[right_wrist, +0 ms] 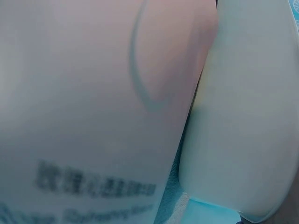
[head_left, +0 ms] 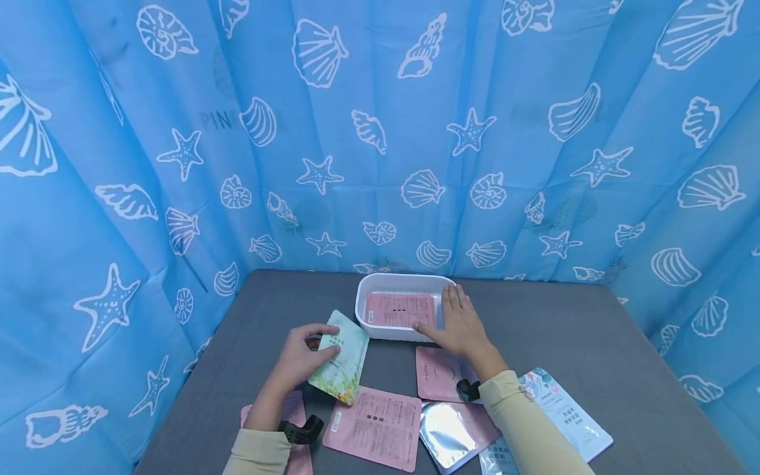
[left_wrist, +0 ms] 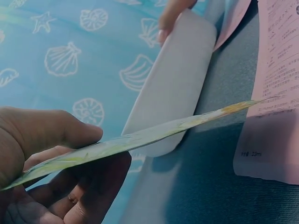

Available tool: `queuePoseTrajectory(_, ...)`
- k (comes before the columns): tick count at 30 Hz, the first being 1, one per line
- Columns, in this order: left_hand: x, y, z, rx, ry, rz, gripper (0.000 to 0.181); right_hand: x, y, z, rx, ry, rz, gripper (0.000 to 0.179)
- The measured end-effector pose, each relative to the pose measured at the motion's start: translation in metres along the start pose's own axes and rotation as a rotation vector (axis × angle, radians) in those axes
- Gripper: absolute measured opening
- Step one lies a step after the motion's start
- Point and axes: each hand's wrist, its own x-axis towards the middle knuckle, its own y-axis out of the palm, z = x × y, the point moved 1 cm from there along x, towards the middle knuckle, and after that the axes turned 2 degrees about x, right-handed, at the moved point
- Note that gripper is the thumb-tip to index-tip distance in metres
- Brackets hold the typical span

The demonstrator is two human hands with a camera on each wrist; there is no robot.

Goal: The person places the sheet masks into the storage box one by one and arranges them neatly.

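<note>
Green-and-white sachet (head_left: 350,361), one: pinched in your left hand (head_left: 301,359), just beside the white tub (head_left: 388,334). Head view gives its printed face; left-wrist view, its thin edge and digits on both sides. Long axis: slanting away from you and rightward, grassy end nearest you. Your right hand (head_left: 462,331): unclenched, fingers straight, touching the tub's rim. Pink sachet (head_left: 398,310): inside the tub.

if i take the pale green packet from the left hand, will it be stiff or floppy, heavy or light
The pale green packet is probably fairly stiff: pinched near one side by the left hand, it sticks out nearly straight. It's likely light, since it looks thin in the left wrist view.
</note>
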Motion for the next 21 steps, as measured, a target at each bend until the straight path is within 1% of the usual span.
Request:
queuePoseTrajectory(5,-0.001,-0.003,-0.002,0.023,0.011,-0.021,0.028,0.000,0.000,0.000,0.003,0.005,0.004,0.120)
queuePoseTrajectory(8,0.000,-0.005,-0.002,0.019,0.026,-0.036,0.029,0.000,0.000,0.000,0.004,0.002,-0.001,0.120)
queuePoseTrajectory(11,0.001,-0.007,-0.001,0.017,0.038,-0.066,0.031,0.000,0.000,0.000,0.003,0.001,-0.005,0.120)
queuePoseTrajectory(14,0.001,-0.009,-0.001,-0.008,0.061,-0.098,0.033,0.000,0.000,0.000,0.002,0.002,-0.005,0.121)
queuePoseTrajectory(18,0.002,-0.011,-0.001,-0.074,0.078,-0.152,0.033,0.000,-0.001,0.000,0.002,0.001,-0.008,0.121)
queuePoseTrajectory(21,0.003,-0.012,-0.002,-0.105,0.069,-0.197,0.033,-0.001,0.000,0.000,0.003,0.000,-0.004,0.122)
